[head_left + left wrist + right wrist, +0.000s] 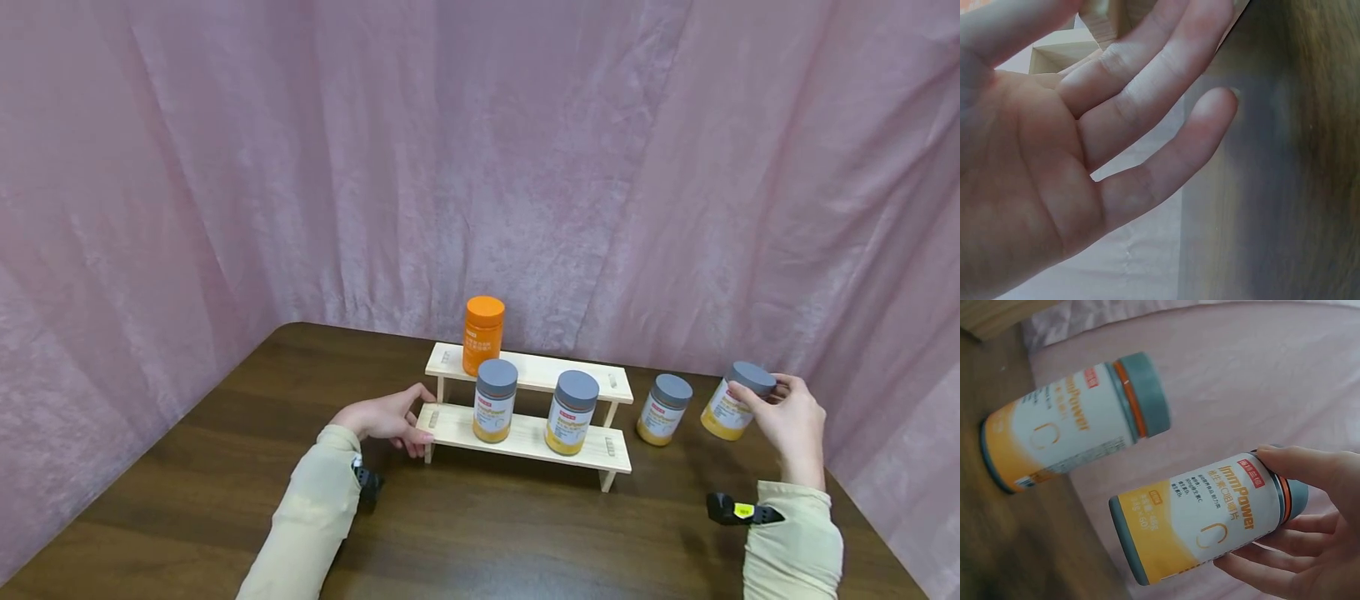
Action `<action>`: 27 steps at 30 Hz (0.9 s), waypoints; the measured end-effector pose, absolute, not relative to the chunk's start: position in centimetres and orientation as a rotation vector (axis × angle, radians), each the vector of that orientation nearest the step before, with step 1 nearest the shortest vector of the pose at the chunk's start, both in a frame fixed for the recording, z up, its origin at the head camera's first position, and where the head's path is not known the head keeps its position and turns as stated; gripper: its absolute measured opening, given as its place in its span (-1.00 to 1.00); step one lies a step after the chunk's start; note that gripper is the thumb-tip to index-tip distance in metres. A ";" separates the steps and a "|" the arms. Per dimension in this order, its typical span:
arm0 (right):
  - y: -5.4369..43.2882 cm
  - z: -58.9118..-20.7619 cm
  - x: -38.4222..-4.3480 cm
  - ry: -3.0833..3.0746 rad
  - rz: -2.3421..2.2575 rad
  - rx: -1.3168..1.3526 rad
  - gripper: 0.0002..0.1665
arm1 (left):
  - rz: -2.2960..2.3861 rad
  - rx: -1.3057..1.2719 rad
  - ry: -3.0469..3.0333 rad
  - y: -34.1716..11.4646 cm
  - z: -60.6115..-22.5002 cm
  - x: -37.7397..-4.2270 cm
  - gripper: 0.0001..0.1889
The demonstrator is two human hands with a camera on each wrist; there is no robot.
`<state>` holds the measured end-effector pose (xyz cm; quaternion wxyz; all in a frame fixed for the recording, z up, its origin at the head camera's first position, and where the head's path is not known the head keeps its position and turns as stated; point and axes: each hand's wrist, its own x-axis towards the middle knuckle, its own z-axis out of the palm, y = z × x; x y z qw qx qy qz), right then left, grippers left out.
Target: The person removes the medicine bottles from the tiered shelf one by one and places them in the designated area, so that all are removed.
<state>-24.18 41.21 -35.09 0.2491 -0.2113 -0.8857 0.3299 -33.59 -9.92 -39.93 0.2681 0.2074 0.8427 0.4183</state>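
My left hand (386,417) grips the left end of a two-tier wooden rack (517,435), thumb and fingers around the lower board. In the left wrist view, part of the rack (1102,22) shows between thumb and fingers. My right hand (791,421) holds a grey-lidded vitamin jar (1200,522) near its lid, at the far right; whether its base touches the table I cannot tell. A similar jar (664,410) stands just left of it. On the lower tier stand two more grey-lidded jars, a left one (495,402) and a right one (572,413). An orange jar (482,335) sits on the upper tier's left part.
The rack stands near the back of a dark brown wooden table (480,533). A pink curtain (525,167) hangs behind the table and along its sides. A black wrist camera (731,510) is strapped at the right sleeve.
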 end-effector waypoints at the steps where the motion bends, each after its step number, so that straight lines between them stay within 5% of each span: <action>1: 41.3 -35.3 -24.3 -2.420 0.897 -0.579 -0.11 | 1.132 0.560 2.274 -9.9 -39.9 -33.6 -0.35; 27: 41.9 -38.7 -26.0 -2.623 0.917 -0.445 -0.16 | 1.138 0.550 2.270 -10.0 -40.0 -33.5 -0.37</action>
